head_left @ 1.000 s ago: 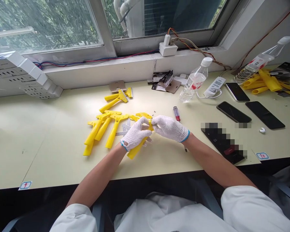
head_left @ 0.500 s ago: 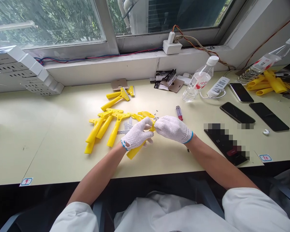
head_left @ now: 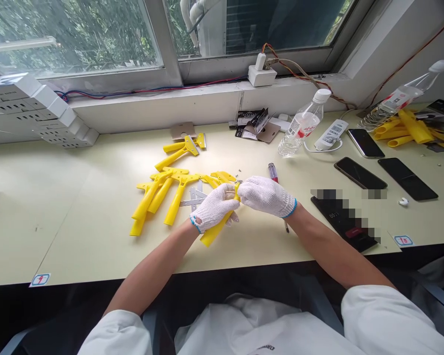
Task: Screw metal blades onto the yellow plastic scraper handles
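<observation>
A paper sticker [head_left: 40,280] on the table's [head_left: 107,236] front edge, toward the left, carries a red handwritten 9 inside a blue frame. A similar tag [head_left: 404,240] on the front edge, toward the right, reads 10. The smartphone [head_left: 342,224] lying left of that tag shows 00 on its dark screen, the rest pixelated. Print on the nearer water bottle [head_left: 303,124], power strip [head_left: 331,135], white boxes [head_left: 40,111] and shirt [head_left: 225,330] is too small to read.

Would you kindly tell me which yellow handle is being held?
The yellow handle gripped by the left hand, with the right hand at its far end; the other yellow handles lie on the table.
</observation>
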`<move>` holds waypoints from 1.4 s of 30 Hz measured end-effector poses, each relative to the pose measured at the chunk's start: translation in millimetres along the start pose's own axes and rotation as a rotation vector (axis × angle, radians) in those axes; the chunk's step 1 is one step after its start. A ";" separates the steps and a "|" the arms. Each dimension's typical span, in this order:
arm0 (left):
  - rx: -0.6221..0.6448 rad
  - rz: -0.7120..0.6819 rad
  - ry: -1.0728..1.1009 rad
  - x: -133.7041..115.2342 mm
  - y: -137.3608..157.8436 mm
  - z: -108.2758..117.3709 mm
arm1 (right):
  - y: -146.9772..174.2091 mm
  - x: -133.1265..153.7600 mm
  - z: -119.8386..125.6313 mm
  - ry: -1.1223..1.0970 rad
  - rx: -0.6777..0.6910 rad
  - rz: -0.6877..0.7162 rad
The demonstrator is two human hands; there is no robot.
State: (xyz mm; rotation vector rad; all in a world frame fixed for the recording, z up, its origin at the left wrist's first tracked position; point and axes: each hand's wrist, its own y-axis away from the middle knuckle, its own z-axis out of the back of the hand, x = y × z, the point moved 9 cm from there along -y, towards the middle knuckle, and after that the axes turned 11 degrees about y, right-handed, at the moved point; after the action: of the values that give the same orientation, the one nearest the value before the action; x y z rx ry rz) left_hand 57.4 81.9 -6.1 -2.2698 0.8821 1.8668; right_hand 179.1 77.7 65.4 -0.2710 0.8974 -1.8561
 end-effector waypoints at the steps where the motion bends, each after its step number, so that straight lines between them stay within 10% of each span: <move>1: 0.013 0.009 0.009 1.1 -0.2 -1.5 | -0.7 1.7 -0.1 -0.013 0.011 0.020; 8: 0.042 0.052 0.092 4.4 -0.9 -5.9 | 1.5 3.2 -8.4 -0.077 0.041 0.028; 15: -0.021 0.048 0.016 1.7 2.6 -2.6 | 18.7 -25.6 -32.1 -0.247 0.023 -0.492; 24: 0.048 0.097 0.035 3.3 1.9 -11.2 | -0.7 4.9 -11.6 -0.125 0.083 0.053; 33: -0.064 0.039 -0.036 6.0 0.1 10.7 | 13.6 -38.8 -12.5 -0.273 0.034 -0.472; 42: -0.026 0.042 0.071 3.3 -1.3 4.9 | 59.4 -94.1 -50.3 -0.139 0.237 -0.473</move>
State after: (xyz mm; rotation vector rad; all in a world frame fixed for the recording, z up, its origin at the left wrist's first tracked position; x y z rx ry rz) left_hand 54.0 83.8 -10.8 -2.3652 0.9276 1.8351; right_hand 236.2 169.5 8.7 -0.4891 0.5375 -2.3223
